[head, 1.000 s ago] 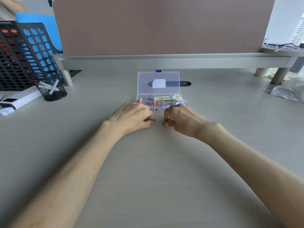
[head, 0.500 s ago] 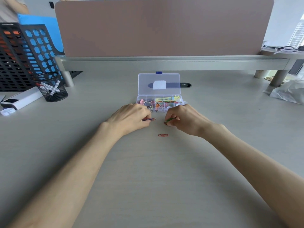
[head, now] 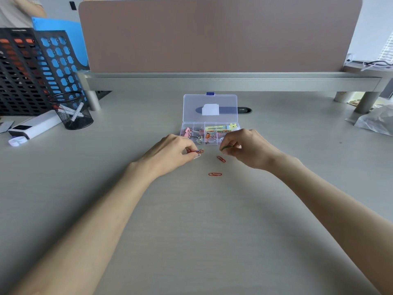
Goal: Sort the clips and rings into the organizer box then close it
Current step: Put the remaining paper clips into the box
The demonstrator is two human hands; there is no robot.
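Note:
The clear organizer box stands on the desk with its lid swung up and back. Binder clips and coloured clips fill its compartments. Just in front of it, my left hand pinches a small bunch of paper clips, red among them. My right hand pinches a green paper clip close to the box's front right corner. Two red paper clips lie loose on the desk, one between my hands and one nearer to me.
A black mesh pen cup and a black and blue file rack stand at the left, with a white device beside them. A pink divider panel backs the desk. A plastic bag lies at the right.
My hands have moved slightly apart and lifted toward the box. Two red paper clips now lie uncovered on the desk, one appearing first, then the second.

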